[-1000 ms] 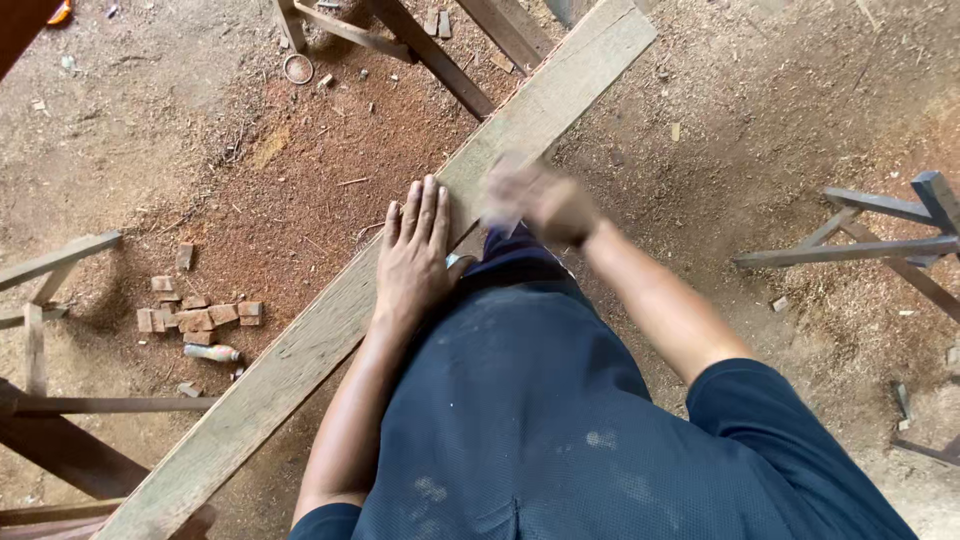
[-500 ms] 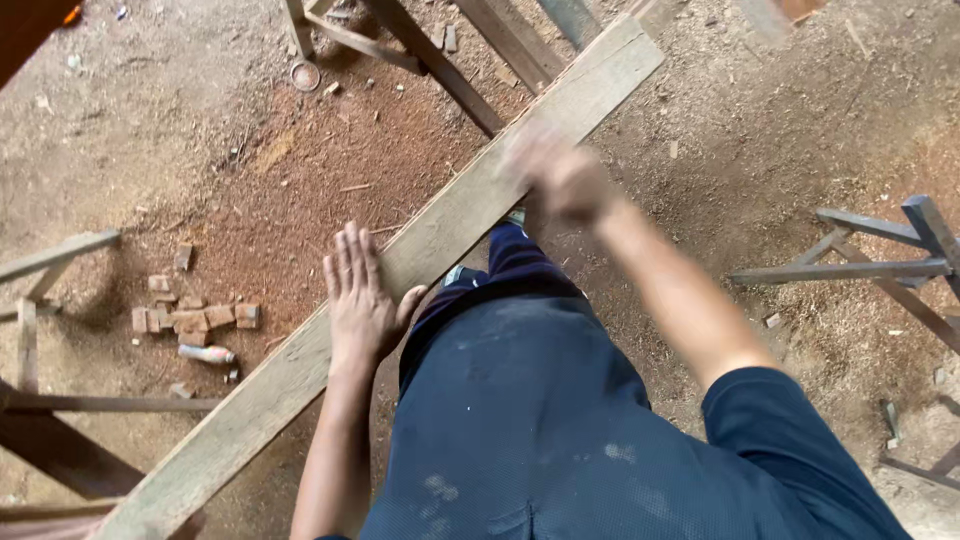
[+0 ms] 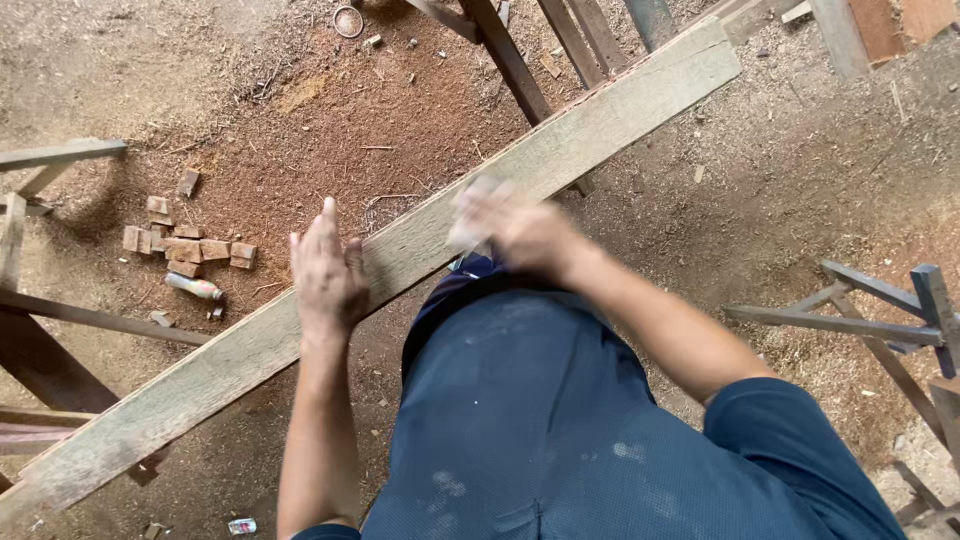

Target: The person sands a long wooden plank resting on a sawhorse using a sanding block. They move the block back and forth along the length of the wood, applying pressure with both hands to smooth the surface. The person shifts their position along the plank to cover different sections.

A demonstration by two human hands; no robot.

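Left hand (image 3: 326,272) lies flat on the plank (image 3: 400,255), palm down, fingers spread and pointing up-frame, gripping nothing, just pressing on the wood. Right hand (image 3: 515,228) is blurred; it sits on the plank's top face just right of the left hand, w/ a small pale pad (image 3: 468,222) under the fingers at its left edge. Fingers look curled over the pad, but blur makes it hard to tell how tight the hold is or what the pad is made of.

Plank is long, pale, rough-sawn, running diagonally under both hands from bottom-left to top-right. It crosses dark trestle legs (image 3: 515,65) beyond the right hand. Person's dark blue clothing (image 3: 560,420) fills the space below the hands, dusted w/ pale marks.

Left of the left hand, on the sawdust floor (image 3: 250,110), lies a cluster of small wood blocks (image 3: 185,245), w/ a small bottle (image 3: 195,288) lying on its side just below them. Further left, a wooden frame (image 3: 40,190). Well right of the right hand, another dark frame (image 3: 880,320) on the floor. A small ring (image 3: 348,20) lies far above the left hand, near the top edge. A small crushed can (image 3: 241,525) lies by the left forearm at bottom
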